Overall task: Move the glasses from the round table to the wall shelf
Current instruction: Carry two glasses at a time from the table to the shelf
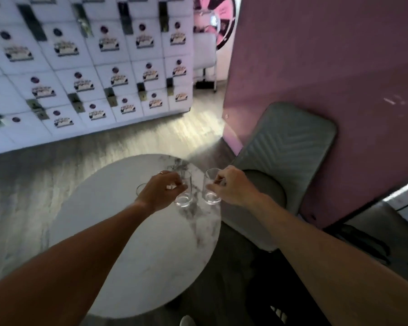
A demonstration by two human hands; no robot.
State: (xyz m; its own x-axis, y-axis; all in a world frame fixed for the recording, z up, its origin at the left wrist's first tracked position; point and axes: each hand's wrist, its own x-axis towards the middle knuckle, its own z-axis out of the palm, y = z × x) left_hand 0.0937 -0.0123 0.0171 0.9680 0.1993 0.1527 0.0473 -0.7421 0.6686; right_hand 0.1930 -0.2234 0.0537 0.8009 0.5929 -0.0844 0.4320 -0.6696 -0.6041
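Note:
A round white marble table (118, 243) fills the middle of the head view. Two clear tall glasses stand close together near its far right edge. My left hand (159, 191) is closed around the left glass (184, 196), fingers on its upper part. My right hand (233, 187) grips the right glass (211, 196) near its rim. Both glass bases look to be at the tabletop. Part of a third clear glass (140, 188) shows behind my left wrist, mostly hidden. No wall shelf is visible.
A grey padded chair (290, 149) stands right of the table against a pink wall (316, 67). White lockers (92, 67) line the far left wall. Light wooden floor (45, 165) lies between the lockers and the table.

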